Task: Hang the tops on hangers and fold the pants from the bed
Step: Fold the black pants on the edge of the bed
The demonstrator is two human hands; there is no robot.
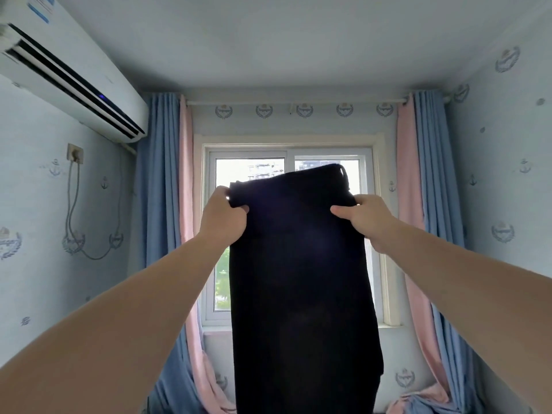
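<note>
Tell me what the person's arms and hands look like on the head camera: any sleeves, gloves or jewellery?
Both arms are bare as far as the frame shows: no sleeve edge appears on the left forearm or the right forearm. The left hand and right hand wear no gloves. No watch, bracelet or ring is visible on the sides facing the camera.

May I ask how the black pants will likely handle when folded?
Probably floppy: the black pants hang limp from the left hand and right hand. Likely light, as a mere pinch grip holds them up.
</note>
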